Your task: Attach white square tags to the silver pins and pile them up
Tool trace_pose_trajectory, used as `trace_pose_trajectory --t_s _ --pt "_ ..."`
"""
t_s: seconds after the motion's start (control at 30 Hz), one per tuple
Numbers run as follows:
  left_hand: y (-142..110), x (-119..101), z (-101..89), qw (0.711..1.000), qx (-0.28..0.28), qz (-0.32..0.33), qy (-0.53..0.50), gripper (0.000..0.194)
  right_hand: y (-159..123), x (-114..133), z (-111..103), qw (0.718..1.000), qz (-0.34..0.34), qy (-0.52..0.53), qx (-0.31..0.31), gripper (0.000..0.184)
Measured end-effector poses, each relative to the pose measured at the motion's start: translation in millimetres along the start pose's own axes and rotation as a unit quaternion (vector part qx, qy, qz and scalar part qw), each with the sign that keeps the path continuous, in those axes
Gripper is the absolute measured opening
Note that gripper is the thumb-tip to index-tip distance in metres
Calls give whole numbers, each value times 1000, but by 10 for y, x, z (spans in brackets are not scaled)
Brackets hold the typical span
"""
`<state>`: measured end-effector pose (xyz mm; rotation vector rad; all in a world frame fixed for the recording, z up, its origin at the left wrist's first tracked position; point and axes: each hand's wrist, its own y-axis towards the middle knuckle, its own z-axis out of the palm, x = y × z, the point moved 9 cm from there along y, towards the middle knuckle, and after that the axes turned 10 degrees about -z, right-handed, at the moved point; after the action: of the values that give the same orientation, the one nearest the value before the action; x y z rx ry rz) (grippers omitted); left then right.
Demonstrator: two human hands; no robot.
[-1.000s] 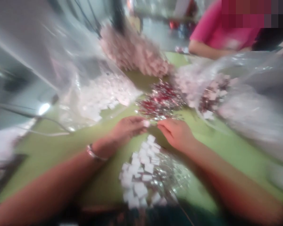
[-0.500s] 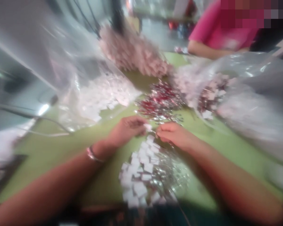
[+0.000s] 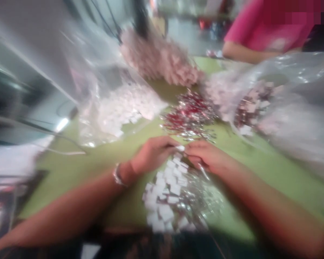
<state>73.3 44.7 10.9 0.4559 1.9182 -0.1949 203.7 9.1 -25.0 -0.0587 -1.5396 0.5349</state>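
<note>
My left hand is closed in a pinch on a small white tag. Right against that tag, the closed fingers of my right hand hold a thin, shiny strand whose end sticks out below the palm; blur hides its exact kind. Just under both hands lies a pile of white tags, partly overlapping. Beside it, to the right, is a heap of thin, clear and silvery strands. Beyond my fingers sits a pile of red and silver pieces.
On the green table, a clear bag of white pieces lies at left, and another plastic bag with pink and dark red pieces at right. Pink bundles stand behind. Across the table is a person in a pink shirt.
My two hands have come together, so the white tag in my left now meets my right fingers. A shiny strand end shows below my right hand. The whole view has shifted slightly.
</note>
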Motion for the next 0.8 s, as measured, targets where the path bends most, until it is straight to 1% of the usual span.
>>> trace_pose_trajectory --t_s 0.07,0.13,0.2,0.3,0.33,0.4,0.43,0.47,0.5,0.53,0.57,0.6,0.63,0.67,0.7,0.73,0.77,0.8 --pt "-1 81 37 1000 7 -25 -11 13 -20 88 7 996 -36 -79 -14 27" --pt "-8 155 79 998 15 -52 -40 13 -34 193 13 980 -80 -182 -26 27" --pt "-9 153 107 997 23 -57 -51 12 -33 293 17 949 -132 -285 -35 25" --pt "46 26 58 999 42 -23 -15 14 -26 435 -3 884 -218 -409 -60 22" --pt "86 -18 0 999 45 -5 11 17 -25 463 -6 860 -237 -447 -66 21" --pt "200 -45 -192 995 30 29 90 28 -15 460 18 822 -246 -510 -60 22" --pt "270 -19 -392 988 -35 37 145 31 -11 441 48 811 -242 -530 -47 22" --pt "334 37 -581 973 -96 35 206 33 -9 418 84 808 -236 -538 -31 22" --pt "398 126 -703 955 -123 26 268 36 -11 395 125 814 -232 -532 -11 22" --pt "462 229 -744 940 -112 24 321 38 -15 379 162 826 -228 -516 9 22" --pt "510 328 -751 928 -92 29 359 38 -16 366 181 839 -222 -495 26 23" --pt "538 409 -762 919 -84 33 384 38 -11 355 172 852 -213 -477 37 24" --pt "553 477 -749 912 -73 37 401 38 0 354 125 860 -204 -467 36 25" --pt "555 524 -731 908 -65 39 412 39 16 366 40 858 -197 -473 21 26" --pt "550 553 -710 905 -59 39 420 39 35 392 -75 848 -194 -493 -6 26" --pt "542 565 -684 903 -51 38 425 39 44 453 -208 821 -205 -531 -50 24" --pt "535 559 -662 901 -47 37 430 39 45 512 -337 784 -215 -574 -97 24" --pt "531 538 -647 900 -46 38 432 37 60 527 -433 757 -214 -606 -118 22"
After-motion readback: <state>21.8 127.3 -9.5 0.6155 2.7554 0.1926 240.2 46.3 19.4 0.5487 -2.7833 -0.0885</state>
